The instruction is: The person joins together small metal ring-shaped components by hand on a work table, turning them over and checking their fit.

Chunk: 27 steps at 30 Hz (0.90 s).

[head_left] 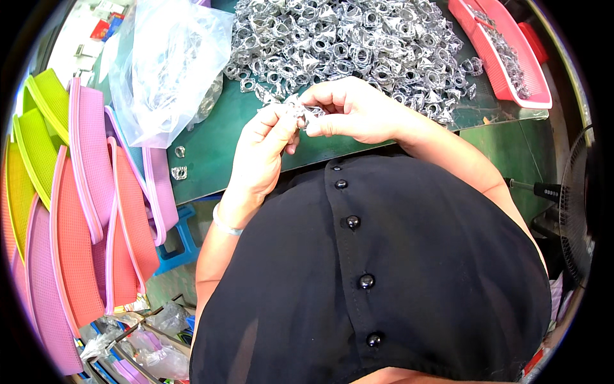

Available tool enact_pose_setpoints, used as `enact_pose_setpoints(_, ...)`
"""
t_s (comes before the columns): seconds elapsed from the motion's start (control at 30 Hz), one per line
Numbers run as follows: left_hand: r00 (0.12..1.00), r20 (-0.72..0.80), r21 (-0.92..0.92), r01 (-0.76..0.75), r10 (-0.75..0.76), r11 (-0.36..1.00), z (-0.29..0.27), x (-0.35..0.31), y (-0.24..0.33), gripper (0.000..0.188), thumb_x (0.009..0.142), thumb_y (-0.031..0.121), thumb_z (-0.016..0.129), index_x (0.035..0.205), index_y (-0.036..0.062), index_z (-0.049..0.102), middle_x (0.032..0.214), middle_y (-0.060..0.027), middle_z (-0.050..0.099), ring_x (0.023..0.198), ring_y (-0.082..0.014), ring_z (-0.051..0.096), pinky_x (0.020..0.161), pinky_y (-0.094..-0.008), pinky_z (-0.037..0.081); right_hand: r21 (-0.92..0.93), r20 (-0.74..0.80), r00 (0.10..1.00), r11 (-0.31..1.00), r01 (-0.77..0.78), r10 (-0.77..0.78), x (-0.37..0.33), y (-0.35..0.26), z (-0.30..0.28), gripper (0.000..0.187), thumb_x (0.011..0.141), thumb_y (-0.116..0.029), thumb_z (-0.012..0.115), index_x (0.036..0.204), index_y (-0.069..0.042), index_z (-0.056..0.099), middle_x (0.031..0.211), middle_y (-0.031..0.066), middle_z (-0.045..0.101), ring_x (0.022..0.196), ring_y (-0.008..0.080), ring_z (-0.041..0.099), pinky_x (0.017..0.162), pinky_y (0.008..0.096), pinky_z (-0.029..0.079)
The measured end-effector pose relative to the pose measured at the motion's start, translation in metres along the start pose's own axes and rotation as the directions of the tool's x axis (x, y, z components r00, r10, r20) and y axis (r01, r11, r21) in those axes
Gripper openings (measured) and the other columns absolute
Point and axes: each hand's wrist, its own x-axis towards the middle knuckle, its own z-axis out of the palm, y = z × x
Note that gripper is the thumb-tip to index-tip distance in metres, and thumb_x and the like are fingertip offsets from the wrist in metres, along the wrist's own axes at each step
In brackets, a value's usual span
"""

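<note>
Both my hands meet over the near edge of the green table (220, 144), fingers pinched around a small clear plastic piece (311, 112) with a shiny, faceted look. My left hand (261, 144) grips it from the left, and my right hand (358, 112) has thumb and fingertips on its right side. The fingers partly cover the piece, so its full shape is hidden. Just beyond my hands spreads a large heap of similar clear ring-shaped pieces (345, 48). Two loose pieces (179, 172) lie apart on the table, left of my left hand.
A clear plastic bag (163, 77) sits on the table's left. Beside it are stacked purple, coral and lime baskets (77, 237). A pink basket (534, 86) holding more pieces stands at the far right. A blue stool (182, 246) is below left; a fan (575, 205) stands right.
</note>
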Motion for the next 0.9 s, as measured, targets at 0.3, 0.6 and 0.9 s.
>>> enact_pose_setpoints(0.3, 0.993, -0.009, 0.253, -0.113, 0.119, 0.961, 0.004, -0.006, -0.009, 0.008, 0.087, 0.01, 0.056, 0.085, 0.0026, 0.059, 0.08, 0.002, 0.053, 0.074, -0.005, 0.044, 0.068, -0.0193, 0.036, -0.215, 0.001, 1.0, 0.976, -0.016, 0.017, -0.009, -0.017, -0.001, 0.024, 0.079, -0.008, 0.065, 0.1, 0.002, 0.058, 0.083, -0.0017, 0.056, 0.075, 0.0044, 0.049, 0.068, 0.0207, 0.042)
enact_pose_setpoints(0.6, 0.977, 0.091, 0.225, -0.209, 0.193, 0.952, 0.012, -0.01, -0.006, 0.009, 0.087, 0.008, 0.056, 0.083, 0.0009, 0.058, 0.079, 0.001, 0.051, 0.074, -0.0049, 0.045, 0.068, -0.019, 0.035, 0.218, 0.028, 0.997, 0.973, -0.071, 0.066, -0.019, -0.01, 0.002, 0.027, 0.076, -0.003, 0.067, 0.101, 0.002, 0.059, 0.084, 0.0006, 0.059, 0.075, 0.005, 0.052, 0.069, 0.0208, 0.044)
enact_pose_setpoints(0.9, 0.974, 0.028, 0.221, -0.225, 0.224, 0.949, 0.013, -0.009, -0.006, 0.009, 0.086, 0.009, 0.057, 0.083, 0.0009, 0.058, 0.079, 0.0007, 0.05, 0.073, -0.0056, 0.044, 0.068, -0.0197, 0.035, -0.101, -0.089, 0.996, 0.995, -0.016, 0.007, -0.016, -0.018, 0.008, 0.022, 0.076, -0.002, 0.065, 0.097, 0.0, 0.059, 0.083, 0.0, 0.058, 0.075, 0.0048, 0.051, 0.067, 0.0209, 0.043)
